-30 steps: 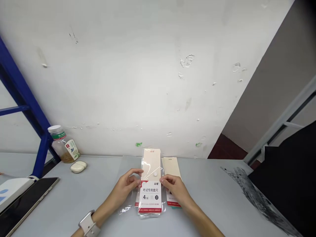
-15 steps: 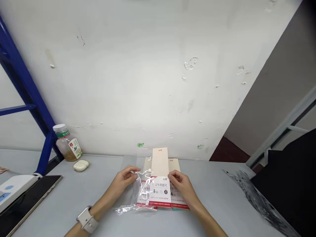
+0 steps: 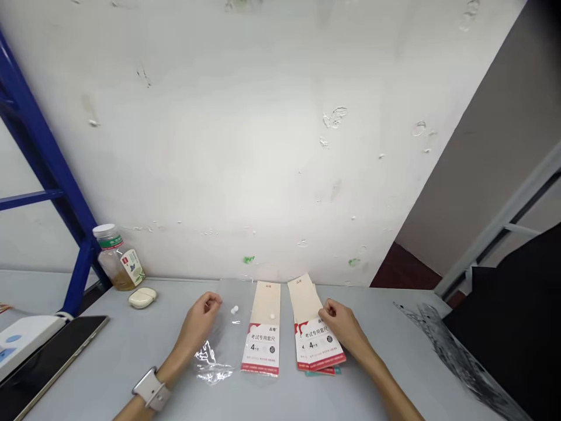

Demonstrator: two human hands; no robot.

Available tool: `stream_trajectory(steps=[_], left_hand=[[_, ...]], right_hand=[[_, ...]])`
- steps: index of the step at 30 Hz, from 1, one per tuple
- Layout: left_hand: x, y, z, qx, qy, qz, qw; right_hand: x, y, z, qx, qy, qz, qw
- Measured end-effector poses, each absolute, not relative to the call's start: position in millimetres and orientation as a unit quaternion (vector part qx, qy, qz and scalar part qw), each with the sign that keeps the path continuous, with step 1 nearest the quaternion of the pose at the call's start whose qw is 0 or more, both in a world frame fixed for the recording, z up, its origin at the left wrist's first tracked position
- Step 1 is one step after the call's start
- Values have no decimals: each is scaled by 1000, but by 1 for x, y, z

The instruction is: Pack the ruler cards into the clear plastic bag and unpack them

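A clear plastic pouch [image 3: 225, 336] with small white snap buttons lies on the grey table. My left hand [image 3: 200, 323], wearing a pale watch, has its fingers closed at the pouch's upper left edge and seems to pinch the film. Beside it, a cream, white and red packaging card [image 3: 264, 333] lies flat at the pouch's right side, apparently under the clear film. Further right, my right hand [image 3: 344, 326] pinches the right edge of the top card [image 3: 322, 336] of a small, slanted stack. Another such card and a bit of green show beneath that one.
Towards the left stand a jar [image 3: 119, 257], a cream oval case [image 3: 142, 297], a dark phone [image 3: 48, 356] and a white power strip [image 3: 28, 339]. A blue metal frame [image 3: 48, 152] rises behind them. Crumpled dark plastic [image 3: 460, 351] and a black object [image 3: 517, 316] sit at right.
My left hand has moved left from over the cards, its fingers now curled. My right hand has shifted right with the card, which tilted and separated from the left card.
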State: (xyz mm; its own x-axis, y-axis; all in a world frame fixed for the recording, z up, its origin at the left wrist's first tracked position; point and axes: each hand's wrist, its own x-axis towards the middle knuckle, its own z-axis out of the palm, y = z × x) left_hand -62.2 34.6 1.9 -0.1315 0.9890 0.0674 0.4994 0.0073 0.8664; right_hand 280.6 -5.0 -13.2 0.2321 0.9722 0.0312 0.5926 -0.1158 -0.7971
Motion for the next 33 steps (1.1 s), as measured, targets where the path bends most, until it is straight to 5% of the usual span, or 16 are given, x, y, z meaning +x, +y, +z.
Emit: stream_trajectory(steps=[10, 22, 33], left_hand=[[-49, 20, 1, 735, 625, 260, 18], [-42, 5, -10, 821, 547, 163, 0], [-42, 5, -14, 884, 433, 171, -38]], right_hand=[[290, -10, -26, -733, -614, 163, 243], [228, -26, -20, -552, -782, -10, 291], [205, -35, -20, -529, -800, 48, 279]])
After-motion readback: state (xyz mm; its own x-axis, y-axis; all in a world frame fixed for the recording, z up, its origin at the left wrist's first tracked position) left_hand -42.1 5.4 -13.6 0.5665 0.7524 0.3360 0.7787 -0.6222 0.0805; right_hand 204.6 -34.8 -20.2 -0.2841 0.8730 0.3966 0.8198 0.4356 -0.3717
